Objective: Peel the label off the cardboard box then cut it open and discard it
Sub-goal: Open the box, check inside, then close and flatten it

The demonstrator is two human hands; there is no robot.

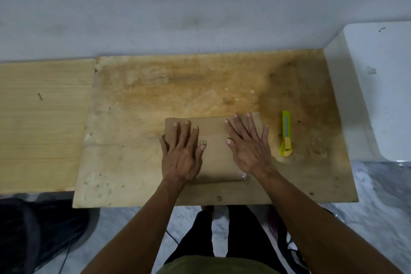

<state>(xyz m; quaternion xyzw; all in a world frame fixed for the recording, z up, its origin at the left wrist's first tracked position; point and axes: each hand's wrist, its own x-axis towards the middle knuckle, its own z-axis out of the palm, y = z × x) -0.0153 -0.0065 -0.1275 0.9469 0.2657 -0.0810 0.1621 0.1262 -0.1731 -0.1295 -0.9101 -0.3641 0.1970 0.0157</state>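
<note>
the box (213, 151) lies flat and closed on the table (155, 95), in the near middle of the worn board, with both hands spread flat on its top: the left hand (181, 155) on the left half, the right hand (246, 149) on the right half, fingers straight and pressing down, neither grip curled round anything. nothing looks cut yet, and the knife (286, 133) lies untouched just right of the box, near the right hand's little finger, so the cutting and the discarding seem still ahead. as for the label, i cannot tell whether one is on the box or already gone; only some handwriting shows between the hands and a bit of clear tape at the right corners (the hands hide much of the top). the task therefore looks to be at or near its beginning. room to work is good: bare board lies beyond the box and to its left, the table's near edge is a little below the wrists, and a white block stands well to the right, past the knife.
</note>
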